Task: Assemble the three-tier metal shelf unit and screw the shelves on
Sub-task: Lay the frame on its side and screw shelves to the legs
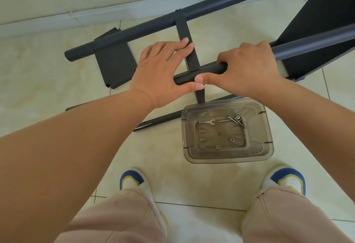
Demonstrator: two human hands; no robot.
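Note:
A dark grey metal frame lies tilted over the tiled floor. Its far tube (134,33) runs from lower left to upper right, and a flat crossbar (185,29) joins it to a near tube (307,45). My right hand (247,68) grips the near tube close to its end. My left hand (163,69) holds the same tube's end, thumb under it and fingers reaching onto the crossbar. A black shelf panel (318,21) stands at the upper right. Another dark panel (115,66) lies flat on the floor to the left.
A clear plastic tub (269,144) on the floor in front of my feet holds a small flat wrench (206,121), several screws (235,120) and nuts. One more dark tube (159,120) lies on the tiles beside the tub. A wall skirting runs along the top.

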